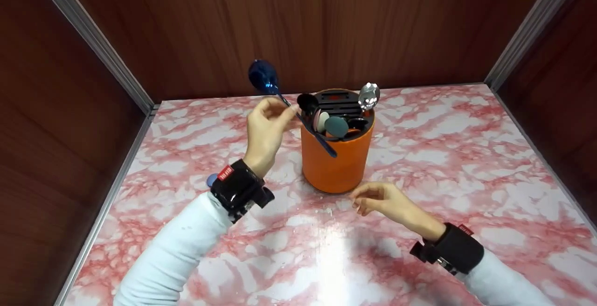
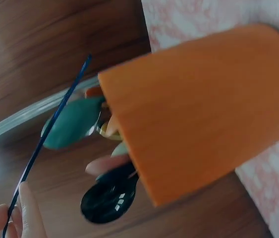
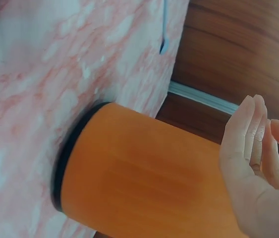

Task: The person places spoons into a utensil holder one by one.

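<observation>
Between thumb and fingers my left hand (image 1: 265,133) pinches a shiny dark blue spoon (image 1: 263,76) by its handle. Its bowl points up and to the left, while the handle (image 2: 55,116) slants down across the front left rim of an orange utensil holder (image 1: 333,166). Several utensils stand in the holder: a black spoon (image 1: 308,103), a teal one (image 1: 336,127) and a silver spoon (image 1: 369,95) among them. My right hand (image 1: 392,203), fingers loosely bent and holding nothing, hovers near the holder's front right base.
The holder has a black slotted top (image 1: 339,105). On the pink-and-white marbled table (image 1: 443,156), a small blue rounded thing (image 1: 211,179) peeks out beside the left wrist. Wood panels (image 1: 298,31) with metal corner strips (image 1: 527,21) enclose the back and sides.
</observation>
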{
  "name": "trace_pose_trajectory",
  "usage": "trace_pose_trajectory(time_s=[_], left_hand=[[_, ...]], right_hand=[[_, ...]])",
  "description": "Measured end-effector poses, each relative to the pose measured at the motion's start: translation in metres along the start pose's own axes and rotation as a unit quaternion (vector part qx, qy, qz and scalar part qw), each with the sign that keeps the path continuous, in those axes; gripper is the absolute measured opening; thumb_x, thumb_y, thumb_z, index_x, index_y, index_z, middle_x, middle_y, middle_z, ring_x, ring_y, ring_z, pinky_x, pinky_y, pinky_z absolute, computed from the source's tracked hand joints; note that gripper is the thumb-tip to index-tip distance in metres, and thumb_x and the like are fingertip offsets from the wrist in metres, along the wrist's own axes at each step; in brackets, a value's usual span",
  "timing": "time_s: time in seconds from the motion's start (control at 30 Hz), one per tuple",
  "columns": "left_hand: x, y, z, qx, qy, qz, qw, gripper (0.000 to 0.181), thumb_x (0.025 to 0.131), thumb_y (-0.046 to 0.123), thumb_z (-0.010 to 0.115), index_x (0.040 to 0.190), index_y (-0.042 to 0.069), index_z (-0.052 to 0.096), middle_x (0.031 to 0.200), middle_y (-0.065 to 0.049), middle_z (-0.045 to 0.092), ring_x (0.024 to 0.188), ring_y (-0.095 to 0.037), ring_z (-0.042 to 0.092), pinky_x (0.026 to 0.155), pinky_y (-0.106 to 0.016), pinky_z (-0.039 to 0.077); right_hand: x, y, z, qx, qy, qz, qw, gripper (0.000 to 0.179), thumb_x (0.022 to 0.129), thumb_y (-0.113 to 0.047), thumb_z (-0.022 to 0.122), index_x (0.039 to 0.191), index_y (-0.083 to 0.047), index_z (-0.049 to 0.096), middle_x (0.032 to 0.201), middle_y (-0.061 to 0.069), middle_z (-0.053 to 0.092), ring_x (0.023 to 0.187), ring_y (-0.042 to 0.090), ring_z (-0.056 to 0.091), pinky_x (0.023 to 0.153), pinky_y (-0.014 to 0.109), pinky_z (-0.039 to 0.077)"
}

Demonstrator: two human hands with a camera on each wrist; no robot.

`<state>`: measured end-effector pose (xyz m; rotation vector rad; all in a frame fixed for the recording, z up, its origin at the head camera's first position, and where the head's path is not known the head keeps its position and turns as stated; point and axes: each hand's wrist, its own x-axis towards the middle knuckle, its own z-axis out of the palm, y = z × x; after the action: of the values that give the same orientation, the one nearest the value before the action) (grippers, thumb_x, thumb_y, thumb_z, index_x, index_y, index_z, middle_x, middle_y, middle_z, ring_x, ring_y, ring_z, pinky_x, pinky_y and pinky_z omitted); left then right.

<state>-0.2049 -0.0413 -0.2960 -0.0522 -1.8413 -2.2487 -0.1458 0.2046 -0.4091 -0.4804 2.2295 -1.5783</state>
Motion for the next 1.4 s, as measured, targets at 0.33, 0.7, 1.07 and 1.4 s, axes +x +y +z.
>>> trace_pose_trajectory(time_s=[0.33, 0.7, 1.07, 1.4], left_hand=[[0.016, 0.005, 0.003, 0.055, 0.022, 0.105, 0.9927, 0.012, 0.085, -0.006, 0.07, 0.081, 0.0, 0.06, 0.079, 0.0, 0.056, 0.067, -0.004, 0.056, 0.064, -0.013, 0.053], [0.022, -0.002, 0.01, 0.108, 0.003, 0.148, 0.983, 0.013, 0.087, -0.002, 0.071, 0.083, 0.0, 0.058, 0.083, -0.01, 0.063, 0.07, -0.006, 0.06, 0.07, -0.018, 0.058], [0.022, -0.021, 0.015, 0.163, -0.013, 0.143, 0.9762, 0.013, 0.086, 0.0, 0.073, 0.083, -0.003, 0.06, 0.082, -0.018, 0.067, 0.067, -0.014, 0.066, 0.063, -0.015, 0.054], [0.018, -0.036, 0.017, 0.235, -0.038, 0.119, 0.9639, 0.014, 0.085, 0.007, 0.075, 0.09, -0.005, 0.069, 0.088, -0.019, 0.072, 0.084, -0.028, 0.07, 0.07, -0.02, 0.054]], right_hand=[[-0.003, 0.013, -0.001, 0.014, 0.014, -0.002, 0.9998, 0.028, 0.096, -0.002, 0.055, 0.115, 0.018, 0.058, 0.098, 0.025, 0.067, 0.077, 0.005, 0.066, 0.075, 0.022, 0.059], [-0.005, 0.02, -0.002, 0.036, 0.014, 0.001, 0.9993, 0.031, 0.094, 0.0, 0.054, 0.116, 0.022, 0.055, 0.095, 0.02, 0.068, 0.075, 0.004, 0.065, 0.073, 0.02, 0.059], [-0.005, 0.023, -0.002, 0.033, 0.009, 0.008, 0.9994, 0.03, 0.095, 0.0, 0.053, 0.116, 0.021, 0.055, 0.096, 0.019, 0.068, 0.075, 0.005, 0.065, 0.074, 0.021, 0.059], [-0.004, 0.027, 0.0, 0.043, 0.009, 0.006, 0.999, 0.03, 0.095, -0.001, 0.055, 0.116, 0.021, 0.055, 0.097, 0.021, 0.068, 0.076, 0.005, 0.065, 0.074, 0.021, 0.059]])
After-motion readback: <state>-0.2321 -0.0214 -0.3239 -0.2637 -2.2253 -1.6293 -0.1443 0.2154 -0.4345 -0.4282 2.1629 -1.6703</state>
